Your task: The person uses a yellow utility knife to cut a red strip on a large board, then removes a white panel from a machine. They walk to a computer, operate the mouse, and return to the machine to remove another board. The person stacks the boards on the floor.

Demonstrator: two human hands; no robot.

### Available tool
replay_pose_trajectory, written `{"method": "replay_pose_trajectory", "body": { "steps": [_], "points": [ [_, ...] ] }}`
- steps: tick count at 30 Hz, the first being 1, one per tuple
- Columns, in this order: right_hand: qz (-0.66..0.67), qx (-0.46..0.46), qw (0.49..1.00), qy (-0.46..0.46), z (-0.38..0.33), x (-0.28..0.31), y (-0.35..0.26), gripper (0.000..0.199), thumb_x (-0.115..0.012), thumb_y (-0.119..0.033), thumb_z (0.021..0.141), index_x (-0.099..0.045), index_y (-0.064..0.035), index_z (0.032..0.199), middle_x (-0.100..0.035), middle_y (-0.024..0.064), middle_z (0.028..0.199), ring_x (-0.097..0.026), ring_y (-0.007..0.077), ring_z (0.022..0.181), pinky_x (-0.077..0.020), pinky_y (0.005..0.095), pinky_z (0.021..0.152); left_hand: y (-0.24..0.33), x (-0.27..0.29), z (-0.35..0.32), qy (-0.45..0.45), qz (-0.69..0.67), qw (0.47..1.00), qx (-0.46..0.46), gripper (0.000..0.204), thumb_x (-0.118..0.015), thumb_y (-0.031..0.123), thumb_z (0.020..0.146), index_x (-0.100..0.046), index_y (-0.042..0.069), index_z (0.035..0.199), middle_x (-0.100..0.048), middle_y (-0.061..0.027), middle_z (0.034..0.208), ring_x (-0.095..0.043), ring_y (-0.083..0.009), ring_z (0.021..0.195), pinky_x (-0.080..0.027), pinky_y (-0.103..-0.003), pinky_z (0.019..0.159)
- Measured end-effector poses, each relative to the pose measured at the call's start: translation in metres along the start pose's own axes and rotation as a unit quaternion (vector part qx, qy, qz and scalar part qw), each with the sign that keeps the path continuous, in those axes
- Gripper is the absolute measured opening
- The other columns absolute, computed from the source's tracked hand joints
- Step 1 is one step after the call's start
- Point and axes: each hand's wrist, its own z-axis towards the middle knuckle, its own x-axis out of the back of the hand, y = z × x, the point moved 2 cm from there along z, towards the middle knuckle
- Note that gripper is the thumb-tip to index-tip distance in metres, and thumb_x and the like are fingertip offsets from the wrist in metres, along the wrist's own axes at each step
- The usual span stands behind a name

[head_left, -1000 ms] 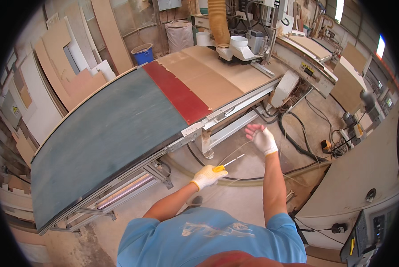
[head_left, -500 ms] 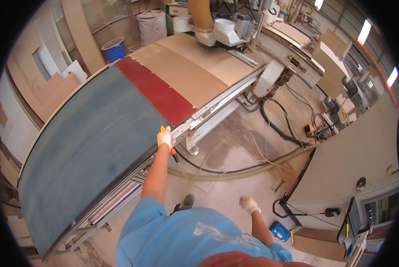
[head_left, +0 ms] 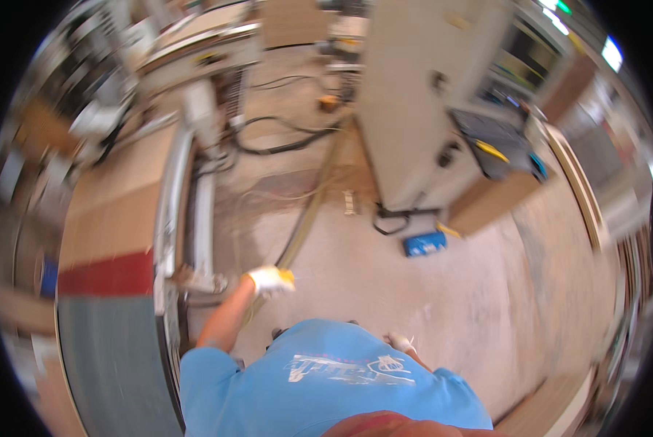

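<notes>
The picture is motion-blurred. My left hand (head_left: 269, 279), in a white glove with yellow at the fingertips, reaches forward beside the metal rail (head_left: 167, 218) of a long machine table. It hovers over a long tan strip (head_left: 308, 211) that runs across the floor; whether it grips anything is unclear. My right hand (head_left: 399, 342), also gloved, is low against my blue shirt (head_left: 326, 379) and mostly hidden. On the table lie a grey-green panel (head_left: 108, 364), a red panel (head_left: 108, 275) and a tan board (head_left: 115, 211).
A tall grey cabinet (head_left: 414, 95) stands ahead on the right with a dark control panel (head_left: 497, 142) beside it. A small blue object (head_left: 425, 244) lies on the concrete floor near its foot. Black cables (head_left: 268, 138) loop over the floor farther off.
The view has swung to the right, so the table now sits at the left. My left hand stays by the table's rail; my right hand has drawn in close to my body.
</notes>
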Motion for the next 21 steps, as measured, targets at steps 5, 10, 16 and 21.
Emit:
{"method": "replay_pose_trajectory", "body": {
  "steps": [5,10,16,21],
  "points": [
    [0.303,0.082,0.919,-0.239,-0.019,-0.008,-0.056,0.069,-0.055,-0.060,0.101,-0.046,-0.0112,0.149,-0.054,0.0159,0.146,-0.058,0.0351,0.127,-0.0491,0.0482,0.100,0.165,-0.119,0.050,-0.214,0.300,0.929,0.020,0.040,-0.081,0.049,0.077,-0.077,0.011,0.090,-0.069,-0.0032,0.071,-0.060,-0.0176,0.056,-0.049,-0.033,0.052],
    [0.122,0.094,0.955,-0.252,-0.044,0.043,-0.082,0.064,-0.061,-0.054,0.098,-0.055,-0.0109,0.145,-0.060,0.0155,0.142,-0.062,0.0342,0.124,-0.0506,0.0489,0.103,0.263,-0.145,0.080,-0.227,0.385,0.894,-0.037,0.039,-0.080,0.049,0.076,-0.074,0.011,0.081,-0.063,-0.0021,0.064,-0.058,-0.0173,0.054,-0.044,-0.034,0.049],
    [-0.481,0.092,0.868,0.081,-0.030,0.073,-0.081,0.043,-0.065,-0.036,0.095,-0.072,-0.0105,0.128,-0.073,0.0153,0.127,-0.069,0.0292,0.118,-0.0542,0.0436,0.097,0.326,-0.175,0.173,-0.238,0.477,0.846,-0.013,0.041,-0.081,0.051,0.074,-0.076,0.011,0.084,-0.063,-0.0017,0.067,-0.055,-0.0161,0.054,-0.042,-0.035,0.048],
    [-0.417,0.037,0.900,0.120,-0.036,0.172,-0.107,0.042,-0.064,-0.035,0.096,-0.073,-0.0105,0.128,-0.072,0.0169,0.128,-0.069,0.0298,0.117,-0.0536,0.0423,0.099,0.340,-0.186,0.311,-0.279,0.489,0.827,0.008,0.038,-0.082,0.046,0.076,-0.076,0.012,0.090,-0.068,-0.0017,0.076,-0.059,-0.0149,0.063,-0.047,-0.036,0.057]
  ]
}}
